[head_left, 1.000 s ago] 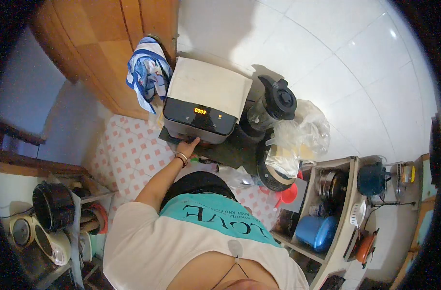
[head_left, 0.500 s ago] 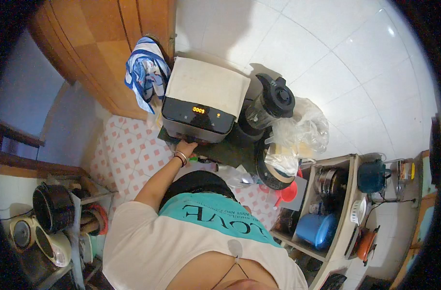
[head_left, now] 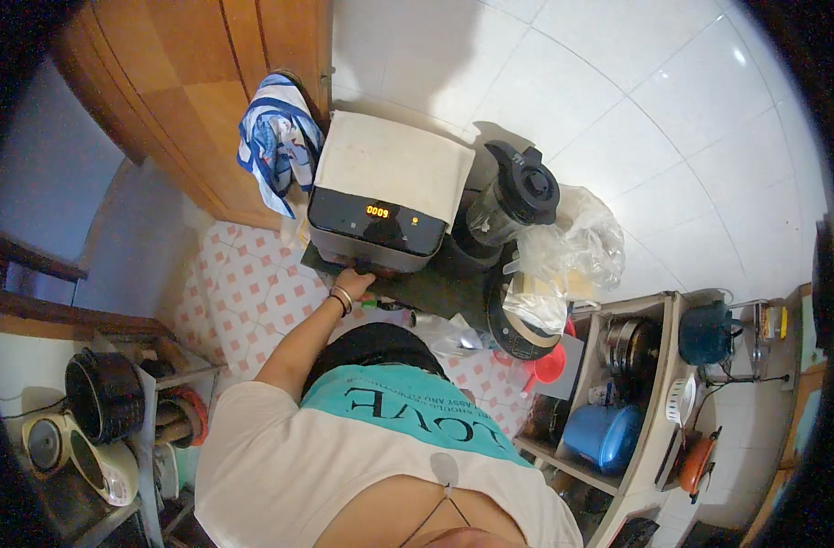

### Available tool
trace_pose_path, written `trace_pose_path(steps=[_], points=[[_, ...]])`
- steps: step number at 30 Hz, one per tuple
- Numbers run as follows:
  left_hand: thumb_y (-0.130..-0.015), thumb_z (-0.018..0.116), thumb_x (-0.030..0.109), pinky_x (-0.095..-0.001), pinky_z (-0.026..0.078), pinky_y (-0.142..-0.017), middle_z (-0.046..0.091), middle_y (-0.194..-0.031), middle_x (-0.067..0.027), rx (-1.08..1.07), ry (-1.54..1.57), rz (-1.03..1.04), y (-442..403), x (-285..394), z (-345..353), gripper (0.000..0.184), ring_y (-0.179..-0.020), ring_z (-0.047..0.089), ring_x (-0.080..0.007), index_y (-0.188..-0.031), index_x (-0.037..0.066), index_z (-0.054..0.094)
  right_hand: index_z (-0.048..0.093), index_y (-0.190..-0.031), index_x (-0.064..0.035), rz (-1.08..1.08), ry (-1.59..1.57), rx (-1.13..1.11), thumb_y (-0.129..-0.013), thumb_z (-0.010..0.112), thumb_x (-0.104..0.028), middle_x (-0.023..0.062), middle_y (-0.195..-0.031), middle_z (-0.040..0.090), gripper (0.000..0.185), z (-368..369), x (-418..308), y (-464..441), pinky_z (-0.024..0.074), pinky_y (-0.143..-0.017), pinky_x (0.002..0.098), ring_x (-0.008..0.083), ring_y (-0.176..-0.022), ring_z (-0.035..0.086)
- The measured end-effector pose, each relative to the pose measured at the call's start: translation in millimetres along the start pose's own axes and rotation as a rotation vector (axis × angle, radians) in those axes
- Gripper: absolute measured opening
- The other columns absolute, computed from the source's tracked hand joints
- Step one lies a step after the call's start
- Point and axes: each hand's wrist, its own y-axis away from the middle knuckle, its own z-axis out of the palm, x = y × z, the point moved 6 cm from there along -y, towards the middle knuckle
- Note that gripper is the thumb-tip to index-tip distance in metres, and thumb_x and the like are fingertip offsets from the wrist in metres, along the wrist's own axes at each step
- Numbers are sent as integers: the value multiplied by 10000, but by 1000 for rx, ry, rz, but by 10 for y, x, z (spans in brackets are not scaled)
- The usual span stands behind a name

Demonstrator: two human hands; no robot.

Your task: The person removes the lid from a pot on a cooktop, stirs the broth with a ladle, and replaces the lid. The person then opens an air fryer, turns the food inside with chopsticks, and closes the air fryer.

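Observation:
An air fryer stands on a dark counter, its black panel lit with the digits 0009. A cream cloth covers its top. My left hand, with bands on the wrist, is closed at the lower front of the air fryer, where its handle is; the fingertips are partly hidden under the front edge. To the right of the fryer is a blender with a black lid. My right hand is out of view.
Right of the blender sit a clear plastic bag and a round dark appliance. A red ladle-like scoop hangs near a shelf unit with pots and a blue container. A blue-white cloth hangs by the wooden door.
Almost nothing differs. The view has shifted very slightly; my left hand keeps its place at the fryer's front and the display still reads 0009.

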Motion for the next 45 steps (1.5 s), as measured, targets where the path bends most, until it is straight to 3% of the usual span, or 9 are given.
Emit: trace_pose_path(steps=[2,6,8,14,20,23,26,29,45], points=[[-722,606,230,-288,498,-425,587,-597,-160,-25,61,-89,52,15,-12,344,-485,609,-218,-712,-109,552,609,-675,15,-102,44,30,-686,554,-366,243,-763,589,385,60,26,-72,458,-644,442,362,-727,585],[-710,609,248,-302,499,-438,598,-639,-188,-43,-69,81,-156,-122,47,379,-504,612,-240,-742,-126,557,606,-705,16,-5,-39,-6,-700,545,-322,247,-789,582,343,-173,-114,83,450,-658,446,369,-736,571],[-707,602,274,-340,514,-502,609,-677,-208,32,-54,-36,32,22,-22,396,-567,624,-289,-749,-118,568,602,-718,21,-90,23,9,-704,546,-314,241,-763,582,340,-169,-145,63,447,-646,450,373,-716,567],[-700,586,390,-415,430,-813,571,-961,-256,343,-274,80,51,6,-21,566,-913,539,-396,-1046,-49,498,593,-702,44,-1,-93,23,-701,570,-345,233,-708,579,390,-327,-180,192,441,-634,450,375,-703,565],[-696,631,348,-387,426,-824,558,-1017,-243,395,-186,82,111,-32,-46,570,-938,549,-353,-1075,-42,460,596,-700,35,-23,-37,1,-702,569,-350,230,-711,581,386,-327,-158,153,442,-637,448,371,-706,567],[-671,688,239,-360,468,-730,577,-961,-177,403,270,260,29,-250,25,573,-846,576,-298,-1105,-25,423,598,-700,31,-21,-8,-35,-703,568,-353,228,-713,581,385,-342,-162,157,443,-638,447,370,-708,568],[-662,699,114,-316,477,-591,557,-870,-110,134,964,-122,-244,-682,281,594,-723,566,-226,-1154,43,373,600,-699,26,-23,22,-65,-703,568,-356,226,-714,582,383,-382,-189,138,444,-639,446,368,-709,569],[-704,648,43,-270,456,-501,530,-831,-88,39,1187,-46,-164,-592,326,573,-646,548,-187,-1181,126,342,602,-698,22,-33,66,-92,-704,567,-358,225,-716,583,381,-450,-233,113,444,-640,445,366,-711,570],[-741,594,-16,-245,406,-415,539,-755,-60,177,1040,56,-16,-423,263,562,-517,517,-141,-1221,113,331,611,-694,-2,-38,200,-148,-707,564,-372,216,-724,589,373,-672,-466,130,447,-647,440,356,-720,574]])
